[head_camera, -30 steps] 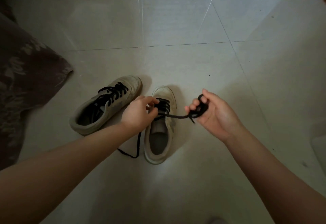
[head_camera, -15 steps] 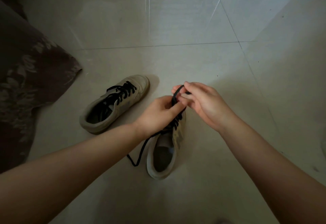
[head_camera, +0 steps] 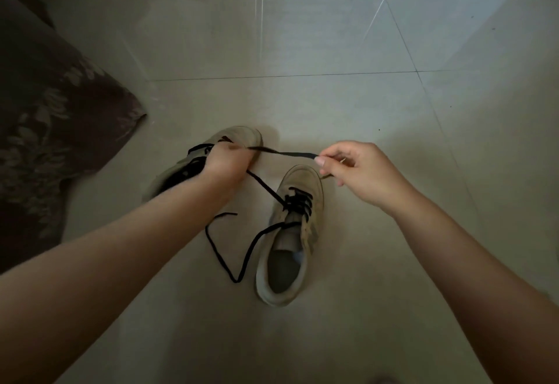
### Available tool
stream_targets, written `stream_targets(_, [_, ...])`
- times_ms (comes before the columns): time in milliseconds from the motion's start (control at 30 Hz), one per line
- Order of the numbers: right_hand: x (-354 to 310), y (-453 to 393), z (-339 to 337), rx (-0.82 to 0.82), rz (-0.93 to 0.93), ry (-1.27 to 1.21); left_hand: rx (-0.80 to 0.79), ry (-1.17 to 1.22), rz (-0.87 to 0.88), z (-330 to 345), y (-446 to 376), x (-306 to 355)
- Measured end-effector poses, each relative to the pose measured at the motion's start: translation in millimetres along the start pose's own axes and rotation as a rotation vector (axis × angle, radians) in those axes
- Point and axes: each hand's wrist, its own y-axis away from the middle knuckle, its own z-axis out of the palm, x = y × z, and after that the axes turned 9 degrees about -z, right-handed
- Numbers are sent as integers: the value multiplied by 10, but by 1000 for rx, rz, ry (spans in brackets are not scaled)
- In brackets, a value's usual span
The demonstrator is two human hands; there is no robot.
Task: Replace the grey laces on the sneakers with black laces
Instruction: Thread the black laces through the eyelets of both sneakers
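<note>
While the near sneaker [head_camera: 287, 238] sits on the tiled floor [head_camera: 332, 105] with toe pointing away, a black lace [head_camera: 284, 154] stretches taut above it: left hand [head_camera: 225, 161] curled tight around one part, right hand [head_camera: 357, 168] pinching its tip. Behind the left hand lies the other sneaker [head_camera: 239, 137].

Head view – looking steeply down at floor [head_camera: 302, 35], close.

Bare tiled floor [head_camera: 332, 35] beyond both sneakers; patterned fabric [head_camera: 54, 117] crowding the left.
</note>
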Motion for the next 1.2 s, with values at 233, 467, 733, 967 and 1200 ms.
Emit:
stream_targets(233, [-107, -9, 189, -31, 104, -370, -265, -573, 812, 54, 504, -417])
stream_targets(467, [-301, -38, 234, 13, 241, -1087, -421, -388, 650, 310, 567, -406])
stream_targets(733, [25, 103, 245, -69, 182, -239, -299, 216, 249, 263, 502, -235])
stream_targets(967, [0, 170, 302, -200, 106, -317, -287, 275, 194, 180, 472, -278])
stream_targets(1200, [85, 175, 416, -51, 104, -245, -73, 3, 323, 62, 496, -334])
